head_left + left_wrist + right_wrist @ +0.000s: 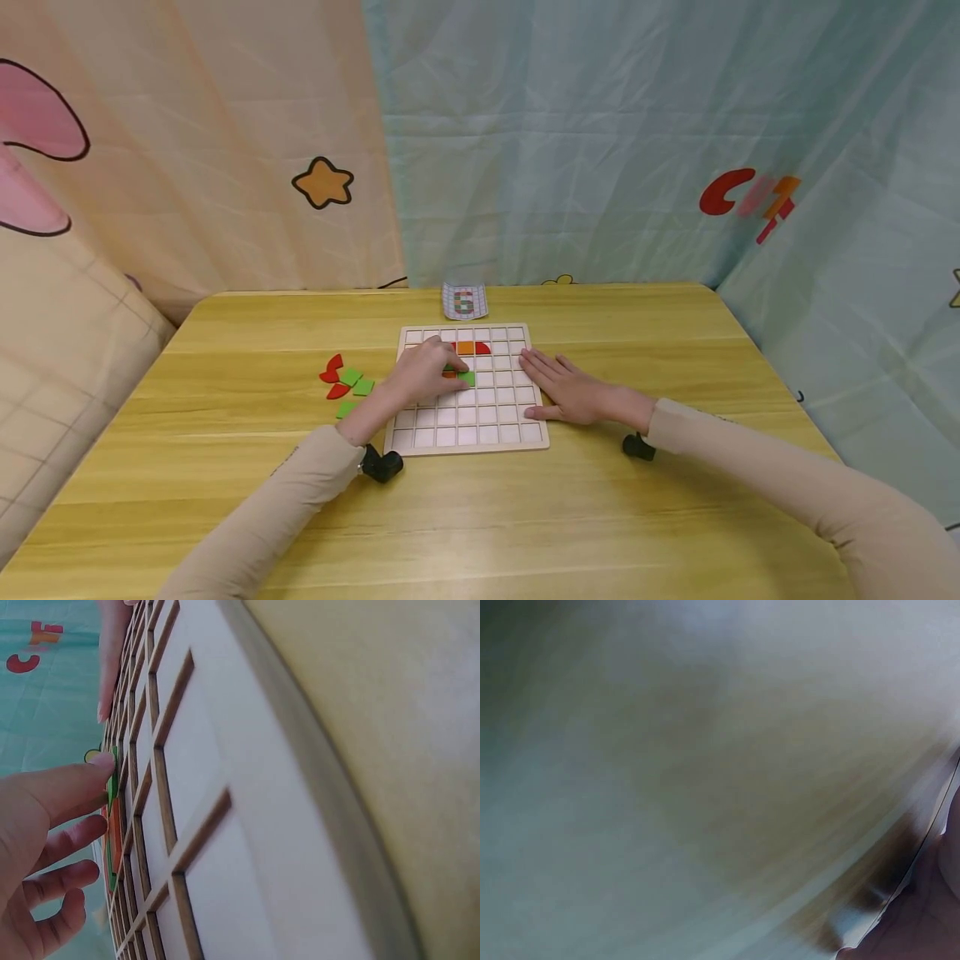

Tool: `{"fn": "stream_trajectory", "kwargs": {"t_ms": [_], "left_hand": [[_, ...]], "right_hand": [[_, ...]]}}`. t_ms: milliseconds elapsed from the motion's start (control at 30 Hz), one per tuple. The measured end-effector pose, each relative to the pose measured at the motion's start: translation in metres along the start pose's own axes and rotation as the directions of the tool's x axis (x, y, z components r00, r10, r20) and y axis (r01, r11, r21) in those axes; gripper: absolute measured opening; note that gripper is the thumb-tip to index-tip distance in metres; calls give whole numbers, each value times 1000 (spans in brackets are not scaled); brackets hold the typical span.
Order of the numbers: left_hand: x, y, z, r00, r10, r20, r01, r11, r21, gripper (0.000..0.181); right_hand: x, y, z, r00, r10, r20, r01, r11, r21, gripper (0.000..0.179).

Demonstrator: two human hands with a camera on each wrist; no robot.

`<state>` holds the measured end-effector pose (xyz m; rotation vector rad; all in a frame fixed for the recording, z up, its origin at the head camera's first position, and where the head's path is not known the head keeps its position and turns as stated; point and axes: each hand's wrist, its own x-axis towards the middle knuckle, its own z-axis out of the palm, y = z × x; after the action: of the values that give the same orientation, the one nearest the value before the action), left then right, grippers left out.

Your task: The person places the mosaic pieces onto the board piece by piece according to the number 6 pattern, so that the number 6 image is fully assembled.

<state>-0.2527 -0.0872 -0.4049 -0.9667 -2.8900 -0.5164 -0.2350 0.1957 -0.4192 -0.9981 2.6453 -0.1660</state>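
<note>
"Green, flat and square: is that tile held?"

"Yes. The left hand pinches it between thumb and index finger, over the middle of the pale wooden grid board. I can't tell whether it sits fully in its cell."

"And the other fingers of that hand?"

"Loosely curled, in the left wrist view. An orange piece shows edge-on just beside the green tile."

"The right hand?"

"It lies with fingers straight and thumb spread apart, resting on the board's right edge. Its own wrist view is mostly blur."

"What else is on the grid?"

"Farther back, an orange square tile with a red quarter-round tile on its right. Some red shows on its left too, partly behind the left hand."

"Beyond the board?"

"To its left, loose red curved pieces and green square pieces lie on the yellow wood-grain table. Behind the board, near the table's far edge, lies a small printed paper card bearing a coloured pattern on a grid."
</note>
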Motion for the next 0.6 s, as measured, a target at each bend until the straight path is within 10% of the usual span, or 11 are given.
{"fn": "stream_trajectory", "kwargs": {"t_ms": [600], "left_hand": [[-8,-8,-17,977,-188,-101,184,982,-48,22]], "right_hand": [[0,1,3,1000,-1,-7,1,1000,1,89]]}}
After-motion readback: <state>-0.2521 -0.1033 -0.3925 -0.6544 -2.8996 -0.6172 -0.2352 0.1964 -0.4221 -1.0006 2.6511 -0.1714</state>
